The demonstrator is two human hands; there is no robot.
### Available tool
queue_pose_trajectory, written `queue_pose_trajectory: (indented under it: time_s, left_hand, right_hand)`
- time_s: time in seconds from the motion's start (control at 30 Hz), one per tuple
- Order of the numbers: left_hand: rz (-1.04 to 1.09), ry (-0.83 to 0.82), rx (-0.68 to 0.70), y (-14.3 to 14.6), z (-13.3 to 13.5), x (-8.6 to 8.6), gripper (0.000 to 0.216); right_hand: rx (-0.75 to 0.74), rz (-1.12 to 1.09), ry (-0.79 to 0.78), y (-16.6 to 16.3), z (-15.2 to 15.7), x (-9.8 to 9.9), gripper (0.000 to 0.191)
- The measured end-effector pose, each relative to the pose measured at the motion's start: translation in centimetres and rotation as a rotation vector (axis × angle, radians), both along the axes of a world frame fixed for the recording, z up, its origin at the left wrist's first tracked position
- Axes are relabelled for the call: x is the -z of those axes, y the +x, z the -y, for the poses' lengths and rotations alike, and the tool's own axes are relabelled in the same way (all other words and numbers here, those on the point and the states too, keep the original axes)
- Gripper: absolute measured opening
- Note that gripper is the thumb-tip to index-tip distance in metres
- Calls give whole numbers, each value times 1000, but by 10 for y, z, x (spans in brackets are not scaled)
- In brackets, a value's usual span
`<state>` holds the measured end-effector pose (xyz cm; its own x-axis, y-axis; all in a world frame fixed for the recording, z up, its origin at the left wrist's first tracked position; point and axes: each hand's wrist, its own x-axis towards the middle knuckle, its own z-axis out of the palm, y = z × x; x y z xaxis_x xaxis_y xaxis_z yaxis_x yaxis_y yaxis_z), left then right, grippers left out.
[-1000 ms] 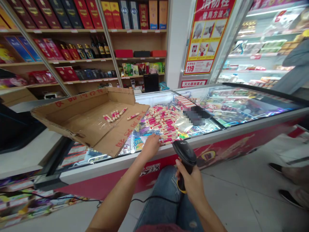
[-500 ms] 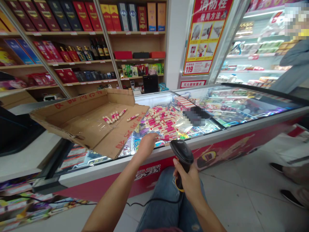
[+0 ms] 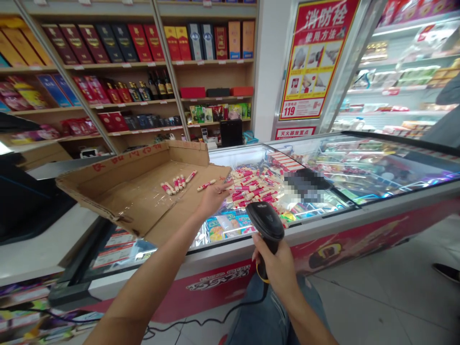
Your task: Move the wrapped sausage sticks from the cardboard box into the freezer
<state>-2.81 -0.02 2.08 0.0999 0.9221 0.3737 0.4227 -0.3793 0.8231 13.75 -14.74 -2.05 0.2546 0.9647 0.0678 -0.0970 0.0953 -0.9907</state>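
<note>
My right hand (image 3: 278, 268) grips the handle of a black barcode scanner (image 3: 266, 221), its head pointing over the freezer edge. My left hand (image 3: 212, 197) reaches over the freezer's glass top, fingers stretched out at the left side of a pile of stick-shaped snacks (image 3: 247, 189) in pink and cream wrappers. Its fingertips touch or nearly touch the pile; a stick between them cannot be made out. Left of the pile lies a shallow cardboard box (image 3: 143, 201), with several of the same sticks (image 3: 177, 183) inside and one stick (image 3: 206, 185) near its right flap.
A dark flat object (image 3: 305, 182), partly blurred out, lies right of the pile on the chest freezer (image 3: 359, 167). The scanner's cord (image 3: 212, 318) trails left across the front. Shelves of boxed goods (image 3: 140, 43) stand behind. A person's sleeve (image 3: 445, 120) shows at far right.
My left hand has moved from the pile's near edge up to its left side, closer to the box. The right hand still holds the scanner. The view has shifted slightly.
</note>
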Motion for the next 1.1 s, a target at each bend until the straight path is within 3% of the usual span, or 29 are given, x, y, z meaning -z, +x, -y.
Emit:
queue_pose_trajectory:
  time_s: [0.2, 0.73, 1.1]
  left_hand:
    - [44, -47, 15, -9, -1, 13, 33]
    - [-98, 120, 73, -17, 2, 20, 25]
    - [-102, 151, 104, -16, 4, 19, 23]
  right_hand:
    - [-13, 31, -40, -13, -10, 0, 34]
    - [-23, 62, -46, -22, -10, 0, 38]
    - [-9, 56, -35, -24, -10, 0, 35]
